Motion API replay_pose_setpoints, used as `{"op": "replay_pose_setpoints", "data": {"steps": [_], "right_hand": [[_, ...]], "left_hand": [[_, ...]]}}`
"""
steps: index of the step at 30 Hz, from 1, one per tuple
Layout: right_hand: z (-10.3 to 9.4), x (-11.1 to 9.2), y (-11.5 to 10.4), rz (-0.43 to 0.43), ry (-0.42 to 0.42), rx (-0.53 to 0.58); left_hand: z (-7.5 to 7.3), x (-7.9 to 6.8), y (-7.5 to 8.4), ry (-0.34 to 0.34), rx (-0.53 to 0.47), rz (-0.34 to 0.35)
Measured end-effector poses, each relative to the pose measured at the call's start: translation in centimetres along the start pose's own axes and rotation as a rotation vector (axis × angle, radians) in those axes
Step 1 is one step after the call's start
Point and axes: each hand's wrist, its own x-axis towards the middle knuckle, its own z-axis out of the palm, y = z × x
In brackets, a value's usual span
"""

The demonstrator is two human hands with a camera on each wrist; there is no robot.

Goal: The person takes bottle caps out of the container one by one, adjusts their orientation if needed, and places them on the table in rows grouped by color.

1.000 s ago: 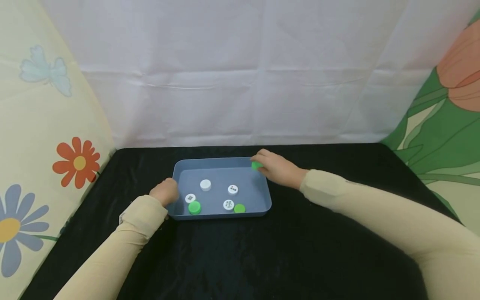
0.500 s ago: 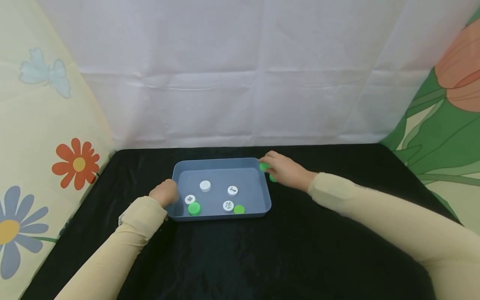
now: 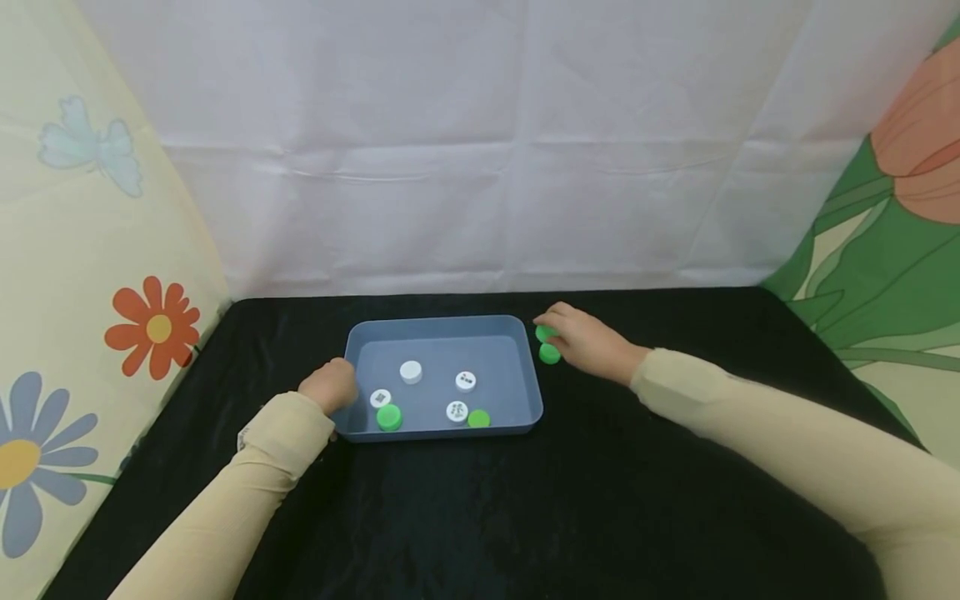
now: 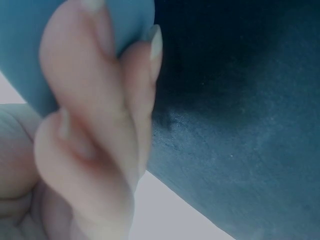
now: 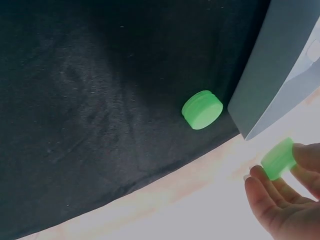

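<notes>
My right hand (image 3: 592,342) is just past the right end of the blue tray (image 3: 442,332), pinching a green bottle cap (image 5: 279,159) between thumb and fingertips. Below that hand a second green cap (image 3: 550,354) lies on the black cloth near the tray's wall; the right wrist view shows this standing cap (image 5: 202,110) too. At the tray's left end, my left hand (image 3: 330,385) grips the rim, its fingers (image 4: 82,60) curled at the blue edge. Inside the tray are white caps with printed marks (image 3: 466,381), a plain white cap (image 3: 410,372) and two green ones (image 3: 389,417).
Black cloth (image 3: 480,517) covers the table. A white sheet (image 3: 480,167) hangs behind, with flower-printed panels (image 3: 157,325) on either side. The tray's raised wall (image 5: 275,65) stands beside the loose green cap.
My right hand has moved right with its green cap, from over the tray's corner to outside it. The second green cap has come into view beneath. My left hand has stayed put.
</notes>
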Motion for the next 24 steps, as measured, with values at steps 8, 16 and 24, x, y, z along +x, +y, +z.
{"op": "replay_pose_setpoints", "data": {"steps": [8,16,24], "right_hand": [[0.0,-0.7,0.7,0.019,0.015,-0.014],[0.0,-1.4,1.4,0.073,-0.010,-0.020],[0.6,-1.9,2.3,0.112,-0.016,0.000]], "left_hand": [[0.1,0.1,-0.1,-0.003,0.001,0.003],[0.0,-0.1,0.0,-0.002,0.007,0.011],[0.0,-0.2,0.0,0.004,0.011,0.013]]}}
